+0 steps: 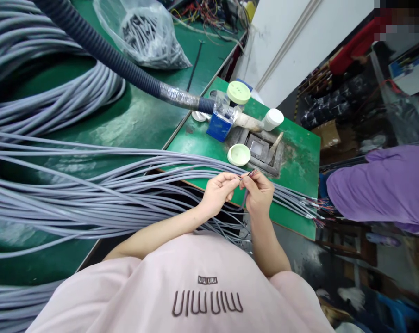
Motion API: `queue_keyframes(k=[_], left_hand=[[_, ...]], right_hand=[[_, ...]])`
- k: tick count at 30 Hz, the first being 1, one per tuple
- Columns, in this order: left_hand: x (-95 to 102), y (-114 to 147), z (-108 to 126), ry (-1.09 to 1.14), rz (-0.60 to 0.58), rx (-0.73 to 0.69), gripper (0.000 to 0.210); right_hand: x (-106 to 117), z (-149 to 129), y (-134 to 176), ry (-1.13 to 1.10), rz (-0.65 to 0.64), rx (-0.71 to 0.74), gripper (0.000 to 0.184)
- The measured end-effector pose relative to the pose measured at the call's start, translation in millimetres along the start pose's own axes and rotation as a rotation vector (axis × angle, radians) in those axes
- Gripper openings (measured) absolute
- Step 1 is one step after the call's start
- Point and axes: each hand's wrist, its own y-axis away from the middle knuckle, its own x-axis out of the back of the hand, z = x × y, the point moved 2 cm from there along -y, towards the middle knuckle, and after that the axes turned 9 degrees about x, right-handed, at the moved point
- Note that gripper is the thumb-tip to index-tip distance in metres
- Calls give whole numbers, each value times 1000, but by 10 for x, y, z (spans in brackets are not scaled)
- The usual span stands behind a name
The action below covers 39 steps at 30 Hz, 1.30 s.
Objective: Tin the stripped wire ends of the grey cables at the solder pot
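Note:
In the head view my left hand point(219, 193) and my right hand point(259, 193) meet over the near edge of the green bench. A grey cable point(244, 201) hangs from my right hand, its end pinched between thumb and fingers. Thin dark and orange-red wires point(252, 173) stick out at that end. My left thumb and forefinger are pinched together on these wires; how many they hold is too small to tell. Just beyond my hands runs a bundle of grey cables point(181, 159), whose stripped ends with thin reddish wires point(322, 208) lie at the bench's right side.
A square metal pot point(258, 147) sits past my hands, beside a pale green bowl point(239, 155), a white cup point(273, 119) and a blue box point(219, 126) at a ribbed hose's point(126, 67) end. Cable coils point(56, 101) lie left. A person in purple point(383, 185) is at right.

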Motion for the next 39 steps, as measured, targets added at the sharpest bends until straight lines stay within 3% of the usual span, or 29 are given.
queue_keyframes(k=[4,9,12,16,23,31,34,39], left_hand=[[75,-61,90,-271,-12,-70,31],[371,-162,303,-952,148,-534,16],[520,-254,283,-1248,233,-573,16],[569,-314,164,-1489,208,-613,21],[553,-301,141,-1563,208,-649,23],[549,-302,137,-1597,217,-642,25],[552,-301,134,-1599,219,-648,26],[559,-307,134,-1571,222,-654,25]], right_hand=[[140,-10,-275,257,-45,50,20],[274,73,-801,593,-204,71,19],[247,167,-1038,747,-324,21,19],[149,303,-1194,902,-460,-42,17],[25,425,-1254,1179,-623,-46,17],[-69,407,-1237,1322,-693,-33,18],[21,338,-1287,1283,-644,-7,17],[440,195,-1533,1239,-381,31,18]])
